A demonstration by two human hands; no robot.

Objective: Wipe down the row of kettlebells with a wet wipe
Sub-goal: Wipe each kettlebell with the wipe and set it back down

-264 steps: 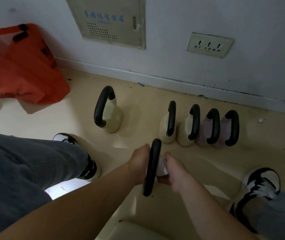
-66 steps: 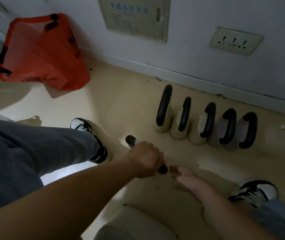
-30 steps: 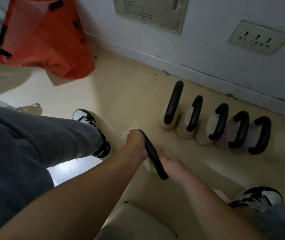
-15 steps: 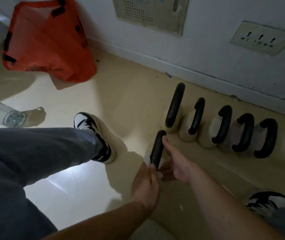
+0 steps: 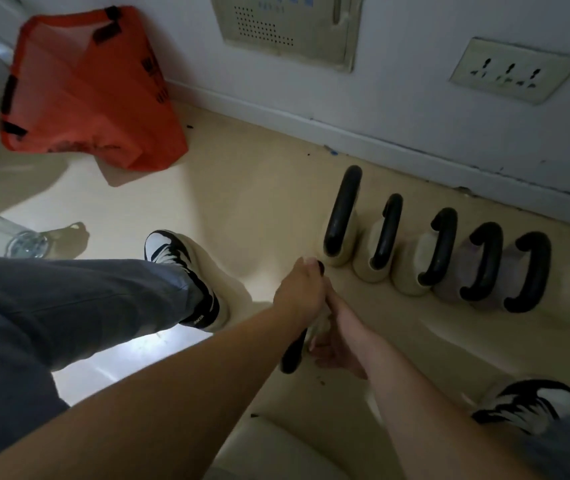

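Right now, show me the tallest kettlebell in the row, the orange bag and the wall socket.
tallest kettlebell [image 5: 341, 209]: head view, on its black handle.
orange bag [image 5: 86, 95]: head view, middle of its front.
wall socket [image 5: 512, 72]: head view, middle of its plate.

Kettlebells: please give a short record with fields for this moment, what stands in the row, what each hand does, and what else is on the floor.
row: five kettlebells upright by the wall
held kettlebell: off the row, nearer the person
left hand: grips its black handle
right hand: at its body; wipe partly hidden
other: orange bag, bottle
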